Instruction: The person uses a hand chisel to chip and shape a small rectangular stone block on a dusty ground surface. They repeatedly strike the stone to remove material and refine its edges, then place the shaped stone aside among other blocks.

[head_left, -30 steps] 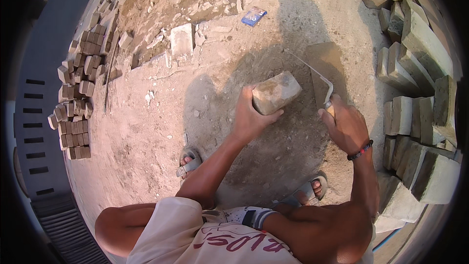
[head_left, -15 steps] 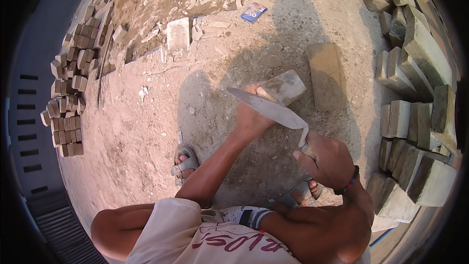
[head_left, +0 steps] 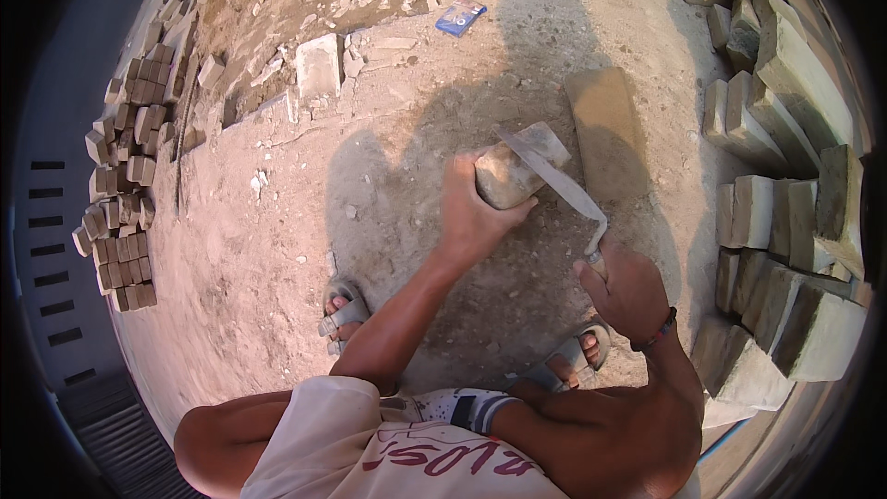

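My left hand [head_left: 476,208] grips the near end of a grey paving block [head_left: 508,176], fingers wrapped round its left side and the thumb along its near edge. The block is tilted, its far end pointing up and right. In my right hand [head_left: 628,286] is a trowel [head_left: 565,187], held by its handle. The blade reaches up and left across the block's top right part, seen nearly edge-on; whether it touches the block I cannot tell. Just right of the block, a flat tan slab [head_left: 607,134] lies on the ground.
Stacked grey blocks [head_left: 750,212] line the right side. Smaller brown bricks [head_left: 125,249] are piled at the far left. Ahead lie a blue packet [head_left: 460,17], a pale block [head_left: 320,66] and broken rubble. My sandalled feet [head_left: 344,314] are planted below my hands.
My left hand has turned the block and drawn it slightly nearer, so more of the hand shows. The trowel blade has swung from over the left hand onto the block's right part.
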Demonstrator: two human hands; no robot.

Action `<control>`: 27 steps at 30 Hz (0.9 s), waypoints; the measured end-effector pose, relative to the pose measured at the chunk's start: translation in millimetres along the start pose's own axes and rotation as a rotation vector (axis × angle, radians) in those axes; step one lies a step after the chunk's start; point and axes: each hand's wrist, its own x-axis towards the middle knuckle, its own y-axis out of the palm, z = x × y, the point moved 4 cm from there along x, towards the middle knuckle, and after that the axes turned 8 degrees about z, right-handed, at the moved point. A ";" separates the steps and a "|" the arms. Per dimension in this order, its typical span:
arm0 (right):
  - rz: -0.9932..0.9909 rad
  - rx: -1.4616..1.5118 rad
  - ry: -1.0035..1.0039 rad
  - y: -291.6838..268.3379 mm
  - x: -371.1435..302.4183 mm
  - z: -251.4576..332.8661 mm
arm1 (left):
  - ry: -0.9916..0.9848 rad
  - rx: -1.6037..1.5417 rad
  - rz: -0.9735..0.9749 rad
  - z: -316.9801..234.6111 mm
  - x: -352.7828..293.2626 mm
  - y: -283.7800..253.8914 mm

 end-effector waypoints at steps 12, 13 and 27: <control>0.030 -0.028 0.062 -6.3 40.2 -25.3 | 0.108 -0.009 -0.155 6.4 -11.7 -16.3; 0.030 -0.038 0.159 -7.5 43.6 -53.9 | 0.174 0.052 -0.163 -1.0 -12.4 -18.7; -0.250 0.604 -0.177 47.8 59.7 17.4 | 0.059 -0.214 -0.368 52.5 23.6 -84.8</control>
